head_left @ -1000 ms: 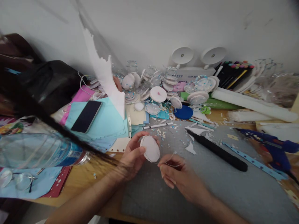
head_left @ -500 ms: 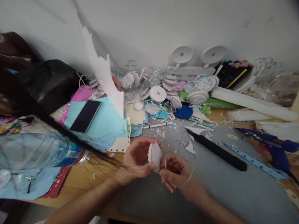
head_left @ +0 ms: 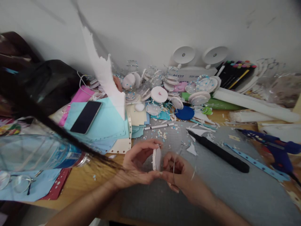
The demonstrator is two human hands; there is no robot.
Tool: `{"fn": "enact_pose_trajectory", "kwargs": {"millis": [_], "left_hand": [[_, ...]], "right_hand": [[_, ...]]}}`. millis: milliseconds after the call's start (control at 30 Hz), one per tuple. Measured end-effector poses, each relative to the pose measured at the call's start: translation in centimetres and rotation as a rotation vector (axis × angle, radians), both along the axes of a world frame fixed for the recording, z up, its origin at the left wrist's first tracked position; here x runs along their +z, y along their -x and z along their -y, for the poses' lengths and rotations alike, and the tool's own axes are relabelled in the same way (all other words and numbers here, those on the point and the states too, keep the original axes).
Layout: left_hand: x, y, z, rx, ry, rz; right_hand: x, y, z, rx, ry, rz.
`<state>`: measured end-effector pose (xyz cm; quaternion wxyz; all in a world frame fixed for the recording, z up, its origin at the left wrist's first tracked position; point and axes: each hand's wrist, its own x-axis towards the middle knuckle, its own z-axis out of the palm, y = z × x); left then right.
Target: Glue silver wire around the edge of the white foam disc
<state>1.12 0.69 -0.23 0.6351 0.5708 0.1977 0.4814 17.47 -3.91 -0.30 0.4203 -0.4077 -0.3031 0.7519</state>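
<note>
My left hand (head_left: 138,161) grips a small round white disc (head_left: 157,158) by its edge, fingers at the top and thumb below. The disc stands nearly edge-on, its rim rough and thick. My right hand (head_left: 177,175) is closed in a pinch at the disc's lower edge, its fingertips meeting my left thumb. A thin wire (head_left: 174,168) curves in a loop over the right fingers; where it ends at the fingertips is hidden. Both hands are above a grey cutting mat (head_left: 145,201).
A black craft knife (head_left: 218,152) and a blue glue gun (head_left: 270,147) lie to the right. Several decorated white discs (head_left: 159,94) crowd the back. Leftward are a phone (head_left: 86,116), a plastic bottle (head_left: 39,152) and glasses (head_left: 22,183). A dark blurred strand crosses the left side.
The disc has turned from a tilted, partly face-on view to nearly edge-on. My right fingertips have closed against the left thumb, and the wire loop has shifted right.
</note>
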Motion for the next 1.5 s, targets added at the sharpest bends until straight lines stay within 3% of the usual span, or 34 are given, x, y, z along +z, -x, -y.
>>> {"fn": "enact_pose_trajectory", "kwargs": {"millis": [267,500,600,800,1100,1333,1500], "left_hand": [[-0.2,0.0,0.1,-0.016,0.011,-0.001],[0.6,-0.6,-0.2,-0.069,0.327,0.17],[1.1,-0.5,-0.2,-0.07,0.462,0.213],[0.9,-0.2,0.2,-0.212,0.638,0.274],[0.6,0.0,0.1,-0.289,0.72,0.297],[0.5,-0.2,0.2,-0.331,0.751,0.385],[0.6,-0.3,0.1,-0.373,0.755,0.41]], "right_hand": [[0.0,0.0,-0.1,0.044,0.007,0.03],[0.1,-0.3,0.4,0.009,-0.13,-0.059],[0.4,-0.5,0.6,-0.005,-0.191,0.005],[0.0,-0.8,0.8,0.01,-0.248,0.119],[-0.4,-0.9,1.0,0.003,-0.24,0.192],[-0.1,-1.3,0.9,-0.054,-0.267,-0.008],[0.2,-1.3,0.7,-0.078,-0.262,0.061]]}}
